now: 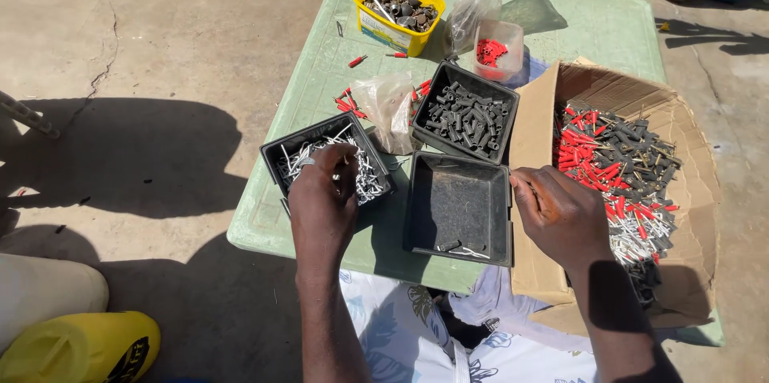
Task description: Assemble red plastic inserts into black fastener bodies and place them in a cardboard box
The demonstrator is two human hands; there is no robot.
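Note:
My left hand reaches into a black tray of silver metal pins, its fingers bent down among the pins. My right hand rests at the edge of a cardboard box full of red, black and silver parts, fingers curled near the rim of a nearly empty black tray. Whether either hand pinches a small part is hidden. Behind that, another black tray holds black sleeves.
All stands on a light green table. At the back are a yellow tub of dark metal parts, a clear cup of red pieces and plastic bags. A yellow container sits on the concrete floor, lower left.

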